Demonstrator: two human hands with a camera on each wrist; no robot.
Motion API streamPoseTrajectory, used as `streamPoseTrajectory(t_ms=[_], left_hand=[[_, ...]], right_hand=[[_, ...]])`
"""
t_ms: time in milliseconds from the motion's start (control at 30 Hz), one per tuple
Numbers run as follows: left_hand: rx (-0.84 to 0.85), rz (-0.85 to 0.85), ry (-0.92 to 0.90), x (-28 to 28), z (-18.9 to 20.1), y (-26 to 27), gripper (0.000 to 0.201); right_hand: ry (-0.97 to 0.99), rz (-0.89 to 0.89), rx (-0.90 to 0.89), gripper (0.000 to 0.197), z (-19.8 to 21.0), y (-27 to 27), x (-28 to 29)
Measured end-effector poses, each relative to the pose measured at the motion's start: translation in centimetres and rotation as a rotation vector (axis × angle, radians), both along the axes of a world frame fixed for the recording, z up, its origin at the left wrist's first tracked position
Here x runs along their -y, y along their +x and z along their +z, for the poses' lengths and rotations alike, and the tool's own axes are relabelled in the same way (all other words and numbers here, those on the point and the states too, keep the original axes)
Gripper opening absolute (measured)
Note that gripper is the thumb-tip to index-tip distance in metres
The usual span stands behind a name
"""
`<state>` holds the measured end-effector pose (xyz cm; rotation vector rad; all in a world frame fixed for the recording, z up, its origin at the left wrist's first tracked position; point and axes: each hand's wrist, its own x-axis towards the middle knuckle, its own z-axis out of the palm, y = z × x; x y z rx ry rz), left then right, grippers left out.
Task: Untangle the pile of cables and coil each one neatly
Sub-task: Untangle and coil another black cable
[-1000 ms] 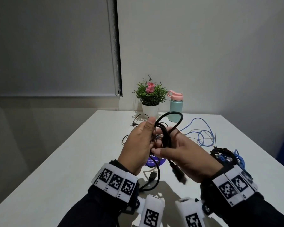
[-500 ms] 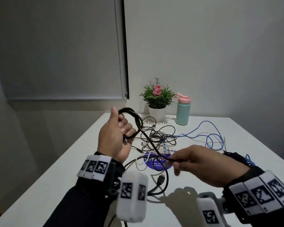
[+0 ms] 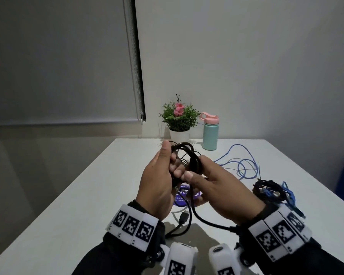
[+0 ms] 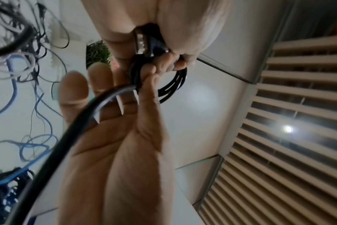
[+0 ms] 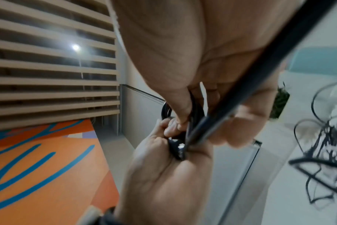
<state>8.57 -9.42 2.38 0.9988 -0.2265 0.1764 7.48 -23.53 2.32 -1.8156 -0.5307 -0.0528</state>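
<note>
Above the desk [image 3: 91, 187], my left hand [image 3: 157, 183] and right hand [image 3: 222, 187] meet, both clamped on the black cable [image 3: 189, 155], its coiled loops between my fingers.

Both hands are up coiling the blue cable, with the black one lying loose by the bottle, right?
Colours are swapped. In the head view the left hand and right hand hold the black cable coil; the blue cable lies loose on the table by the bottle.
</note>
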Motion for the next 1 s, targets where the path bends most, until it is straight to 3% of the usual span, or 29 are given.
streamPoseTrajectory(t_ms=[100,233,300,400,467,533,600,700,800,867,1000], left_hand=[[-0.022,0.009,0.092,-0.1,-0.3,0.3,0.042],[0.015,-0.016,0.354,-1.1,-0.4,0.5,0.032],[0.008,-0.019,0.390,-1.5,0.0,0.4,0.025],[-0.001,-0.083,0.498,-1.7,0.6,0.0,0.038],[0.011,-0.102,0.693,-1.6,0.6,-0.4,0.056],[0.040,-0.124,0.833,-1.5,0.4,-0.6,0.043],[0.018,-0.153,0.693,-1.5,0.3,-0.4,0.028],[-0.098,-0.189,0.230,-1.9,0.6,0.4,0.032],[-0.128,-0.189,-0.103,-2.2,0.9,0.6,0.034],[-0.136,-0.226,-0.284,-2.3,1.0,0.5,0.034],[-0.108,-0.270,-0.416,-2.7,1.6,0.2,0.018]], right_hand=[[0.010,-0.005,-0.016,0.007,0.4,0.2,0.8],[-0.350,-0.167,0.181,0.008,0.6,0.7,2.2],[-0.420,-0.172,0.207,0.010,0.5,0.8,2.4],[-0.531,-0.210,0.275,0.006,0.0,1.0,2.2],[-0.632,-0.223,0.382,0.003,-0.2,1.1,2.0],[-0.638,-0.203,0.451,0.003,-0.1,1.0,1.8],[-0.596,-0.201,0.444,0.010,0.2,0.8,2.0],[-0.490,-0.172,0.308,0.032,1.3,0.7,3.3],[-0.501,-0.098,0.295,0.013,2.2,0.6,4.6],[-0.434,-0.089,0.315,0.011,2.2,0.7,4.8],[-0.261,-0.160,0.388,0.009,1.7,1.1,4.3]])
